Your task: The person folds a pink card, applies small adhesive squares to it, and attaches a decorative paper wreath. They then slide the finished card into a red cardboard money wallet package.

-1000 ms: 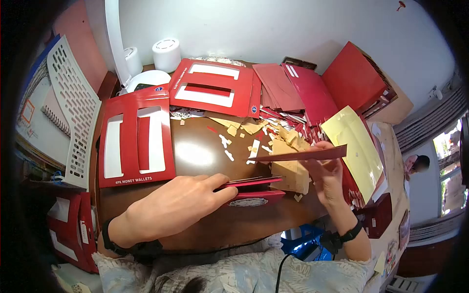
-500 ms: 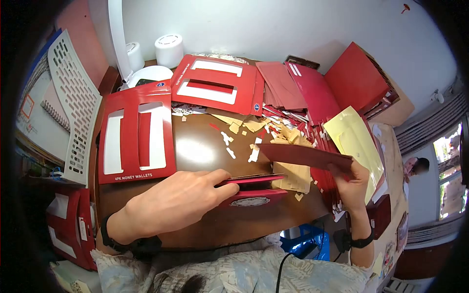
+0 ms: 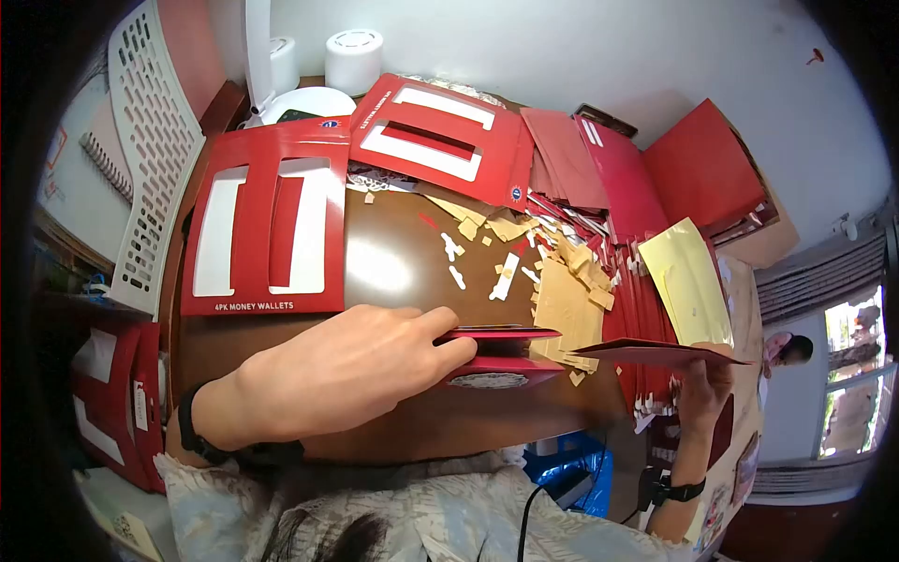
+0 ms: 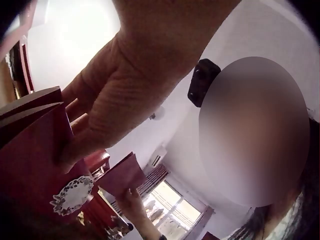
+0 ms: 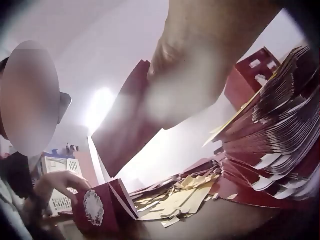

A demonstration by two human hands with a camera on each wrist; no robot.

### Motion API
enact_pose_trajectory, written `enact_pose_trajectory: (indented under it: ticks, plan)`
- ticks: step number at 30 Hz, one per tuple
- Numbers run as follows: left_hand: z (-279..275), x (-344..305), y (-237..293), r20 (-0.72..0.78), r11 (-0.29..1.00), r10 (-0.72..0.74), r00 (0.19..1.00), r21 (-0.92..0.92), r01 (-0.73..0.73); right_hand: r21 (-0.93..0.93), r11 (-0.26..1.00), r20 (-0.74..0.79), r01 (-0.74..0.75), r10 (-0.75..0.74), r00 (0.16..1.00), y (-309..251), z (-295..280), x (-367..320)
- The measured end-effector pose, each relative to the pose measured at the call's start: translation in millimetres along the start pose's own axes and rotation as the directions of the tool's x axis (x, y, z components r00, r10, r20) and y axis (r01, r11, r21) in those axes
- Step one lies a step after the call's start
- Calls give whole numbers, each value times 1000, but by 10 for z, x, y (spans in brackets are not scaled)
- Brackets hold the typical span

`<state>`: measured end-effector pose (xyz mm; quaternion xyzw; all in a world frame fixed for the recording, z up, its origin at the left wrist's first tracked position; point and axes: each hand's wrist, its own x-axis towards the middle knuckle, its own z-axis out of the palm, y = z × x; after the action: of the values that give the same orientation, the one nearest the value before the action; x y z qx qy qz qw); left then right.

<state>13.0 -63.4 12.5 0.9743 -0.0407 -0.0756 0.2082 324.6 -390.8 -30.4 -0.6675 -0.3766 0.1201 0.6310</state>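
My left hand (image 3: 346,375) grips a magenta paper wallet (image 3: 506,367) at its left end, thumb on the near face and fingers behind. The wallet stands upright with its top gaping and folded edges inside. A white lacy oval (image 4: 73,196) decorates its front. To the right, my right hand (image 3: 704,393) pinches a dark red folded card (image 3: 646,352) by its right part, held up in the air. In the right wrist view the card (image 5: 127,122) slants with its lower end just above the wallet (image 5: 110,210).
Two red cardboard sleeves (image 3: 262,304) with window cutouts lie at the left and back. Tan paper pieces (image 3: 567,304) and white scraps (image 3: 506,276) are scattered mid-table. Stacked red wallets (image 3: 637,309), a yellow sheet (image 3: 693,281) and a red box (image 3: 702,169) stand right. A lamp (image 3: 257,56) rises behind.
My right hand has moved right and nearer to me with the dark red card, which now lies flatter. The left hand keeps its grip on the wallet. The head view has shifted slightly.
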Motion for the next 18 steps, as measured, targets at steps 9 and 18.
enact_pose_trajectory:
  ticks: [9,18]
  plan:
    - [52,-3,-24,-37,1000,1,999,-19,-2,96,992,250,-78,51,967,158,470,19]
    - [71,4,-49,-256,994,98,962,-15,-106,-23,942,275,-335,328,903,348,961,-253]
